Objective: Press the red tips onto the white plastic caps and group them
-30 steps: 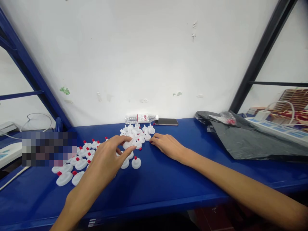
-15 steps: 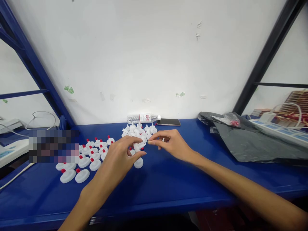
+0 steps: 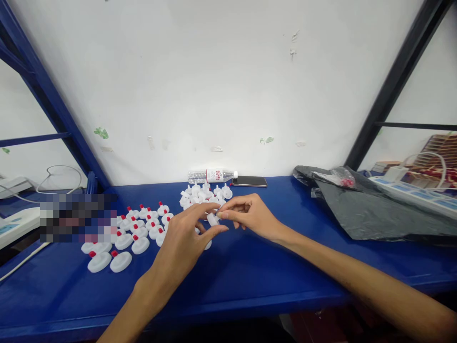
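Note:
My left hand (image 3: pixel 194 226) is curled round a white plastic disc filter (image 3: pixel 213 219), tipped on its side between thumb and forefinger. Fingertips of my right hand (image 3: pixel 246 214) are pinched against the filter's right end, and whatever they grip there is hidden. Just behind both hands lies a pile of white filters (image 3: pixel 196 190) with bare spouts. To the left, several filters with red caps (image 3: pixel 140 244) stand on the blue table (image 3: pixel 250 276). Another white filter is partly covered by my left hand.
Against the wall lie a clear bottle (image 3: pixel 214 176) and a phone (image 3: pixel 249 181). A dark plastic bag (image 3: pixel 371 209) spreads over the right side, holding a small clear bag with red pieces (image 3: pixel 346 182). Power strips (image 3: pixel 410 193) sit at the sides. Blue shelf posts (image 3: pixel 53 90) rise at left.
My right fingertips have come onto the filter's end, where a small gap showed before. My left hand has shifted slightly right, and the filter has turned in its fingers.

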A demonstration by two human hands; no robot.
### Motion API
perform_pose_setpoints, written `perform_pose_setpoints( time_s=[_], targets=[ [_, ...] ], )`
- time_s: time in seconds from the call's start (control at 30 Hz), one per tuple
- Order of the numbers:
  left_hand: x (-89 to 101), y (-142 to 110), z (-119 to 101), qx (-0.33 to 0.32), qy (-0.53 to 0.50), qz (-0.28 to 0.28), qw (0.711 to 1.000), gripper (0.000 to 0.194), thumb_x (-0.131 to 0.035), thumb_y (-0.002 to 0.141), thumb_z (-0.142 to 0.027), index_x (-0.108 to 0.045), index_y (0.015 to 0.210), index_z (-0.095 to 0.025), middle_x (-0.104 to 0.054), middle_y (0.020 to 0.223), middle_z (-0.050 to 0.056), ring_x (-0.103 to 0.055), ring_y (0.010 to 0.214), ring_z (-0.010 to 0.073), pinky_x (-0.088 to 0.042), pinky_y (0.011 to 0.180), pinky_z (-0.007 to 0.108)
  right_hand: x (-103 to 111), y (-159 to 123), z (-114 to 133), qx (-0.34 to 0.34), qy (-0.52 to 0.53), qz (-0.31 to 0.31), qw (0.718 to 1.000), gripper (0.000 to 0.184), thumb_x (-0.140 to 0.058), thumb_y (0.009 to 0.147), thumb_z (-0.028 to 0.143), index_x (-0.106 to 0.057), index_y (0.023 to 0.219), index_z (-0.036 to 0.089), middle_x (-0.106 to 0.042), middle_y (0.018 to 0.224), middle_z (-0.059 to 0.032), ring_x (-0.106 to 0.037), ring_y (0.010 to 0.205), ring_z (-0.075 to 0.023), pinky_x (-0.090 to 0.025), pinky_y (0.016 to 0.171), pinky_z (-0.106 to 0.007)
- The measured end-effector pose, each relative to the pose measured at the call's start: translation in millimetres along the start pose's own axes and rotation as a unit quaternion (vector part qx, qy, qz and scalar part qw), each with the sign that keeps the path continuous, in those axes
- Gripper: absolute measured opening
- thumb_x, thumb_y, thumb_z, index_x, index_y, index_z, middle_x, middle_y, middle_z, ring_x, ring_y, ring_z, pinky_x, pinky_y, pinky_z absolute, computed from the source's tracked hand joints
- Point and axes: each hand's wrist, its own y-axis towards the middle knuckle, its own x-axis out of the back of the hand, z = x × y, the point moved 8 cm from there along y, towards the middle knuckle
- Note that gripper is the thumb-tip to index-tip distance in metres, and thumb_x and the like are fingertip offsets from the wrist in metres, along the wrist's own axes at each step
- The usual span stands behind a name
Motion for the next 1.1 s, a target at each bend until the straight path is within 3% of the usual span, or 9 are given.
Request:
perform_pose_setpoints(
  time_s=[0.13, 0.23, 0.33, 0.47, 0.6, 0.7, 0.87, 0.97, 1.1],
  targets=[
    [4.6, 2.3, 4.5, 0.044, 0.003, 0.008, 0.999, 0.048, -0.072, 0.087, -0.046, -0.065, 0.129, -0.024, -0.075, 0.112, 0.005, -0.072, 0.087, 0.0196, -0.058, 0.065, 0.028, 10.0, -0.3, 15.8, 0.060, -0.131, 0.009, 0.990, 0.024, -0.068, 0.092, 0.039, -0.079, 0.095, 0.018, -0.072, 0.072, -0.0025, -0.063, 0.060, -0.0121, -0.047, 0.057, -0.023],
    [25.3, 5.1, 0.2, 0.035, 0.056, -0.036, 0.997, 0.030, -0.062, 0.095, -0.044, -0.070, 0.116, -0.025, -0.073, 0.112, 0.004, -0.070, 0.088, 0.0188, -0.056, 0.066, 0.027, 7.9, -1.2, 18.6, 0.112, -0.299, 0.063, 0.946, 0.018, -0.064, 0.097, 0.029, -0.079, 0.095, 0.019, -0.076, 0.086, -0.0042, -0.066, 0.072, -0.0142, -0.046, 0.066, -0.026],
    [46.0, 6.8, -1.6, 0.033, 0.079, -0.075, 0.994, 0.022, -0.057, 0.097, -0.037, -0.072, 0.107, -0.024, -0.072, 0.110, 0.003, -0.068, 0.085, 0.0164, -0.054, 0.063, 0.025, 0.1, -1.1, 6.1, 0.106, -0.386, 0.121, 0.908, 0.021, -0.060, 0.100, 0.027, -0.078, 0.095, 0.017, -0.077, 0.091, -0.0060, -0.068, 0.078, -0.0168, -0.045, 0.070, -0.027],
    [60.6, 8.5, -0.2, 0.036, 0.097, -0.096, 0.990, 0.021, -0.057, 0.096, -0.034, -0.073, 0.104, -0.023, -0.072, 0.109, 0.003, -0.067, 0.085, 0.0165, -0.055, 0.067, 0.026, -7.1, -1.2, 0.2, 0.102, -0.404, 0.128, 0.900, 0.025, -0.059, 0.101, 0.037, -0.077, 0.103, 0.019, -0.076, 0.094, -0.0054, -0.068, 0.083, -0.0181, -0.044, 0.072, -0.027],
    [65.8, 9.0, 5.3, 0.045, 0.102, -0.102, 0.989, 0.022, -0.056, 0.096, -0.034, -0.072, 0.104, -0.023, -0.071, 0.110, 0.002, -0.069, 0.087, 0.0171, -0.055, 0.068, 0.026, 3.1, -1.6, 6.2, 0.089, -0.428, 0.045, 0.898, 0.036, -0.055, 0.101, 0.049, -0.073, 0.118, 0.023, -0.075, 0.094, -0.0041, -0.066, 0.081, -0.0184, -0.042, 0.069, -0.028],
    [69.2, 8.4, 8.9, 0.051, 0.103, -0.109, 0.987, 0.022, -0.056, 0.095, -0.035, -0.072, 0.104, -0.024, -0.071, 0.110, 0.001, -0.069, 0.086, 0.0164, -0.055, 0.066, 0.025, 7.3, -1.0, 15.0, 0.119, -0.446, -0.007, 0.887, 0.031, -0.047, 0.106, 0.039, -0.072, 0.116, 0.023, -0.074, 0.104, -0.0051, -0.064, 0.094, -0.0203, -0.044, 0.077, -0.031],
    [68.3, 8.8, 7.6, 0.046, 0.099, -0.092, 0.990, 0.024, -0.055, 0.096, -0.036, -0.073, 0.104, -0.023, -0.073, 0.106, 0.003, -0.068, 0.083, 0.0167, -0.054, 0.065, 0.026, -16.4, 22.5, 20.4, 0.171, -0.477, 0.041, 0.861, 0.030, -0.051, 0.105, 0.033, -0.071, 0.120, 0.018, -0.073, 0.114, -0.0094, -0.060, 0.107, -0.0227, -0.044, 0.093, -0.036],
    [66.6, 8.8, 8.1, 0.049, 0.090, -0.083, 0.991, 0.024, -0.056, 0.096, -0.036, -0.074, 0.105, -0.023, -0.073, 0.103, 0.003, -0.066, 0.071, 0.0143, -0.052, 0.060, 0.025, -31.9, 47.6, 16.5, 0.143, -0.516, 0.064, 0.842, 0.029, -0.063, 0.098, 0.039, -0.076, 0.113, 0.017, -0.074, 0.099, -0.0103, -0.061, 0.100, -0.0254, -0.045, 0.083, -0.036],
    [62.5, 9.3, 12.3, 0.049, 0.108, -0.067, 0.991, 0.023, -0.056, 0.096, -0.036, -0.074, 0.101, -0.023, -0.074, 0.095, 0.001, -0.063, 0.061, 0.0132, -0.051, 0.061, 0.028, -45.1, 65.2, 10.2, 0.104, -0.511, 0.097, 0.848, 0.010, -0.071, 0.092, 0.024, -0.079, 0.091, 0.018, -0.075, 0.082, -0.0067, -0.063, 0.089, -0.0227, -0.040, 0.069, -0.031]
  ],
)
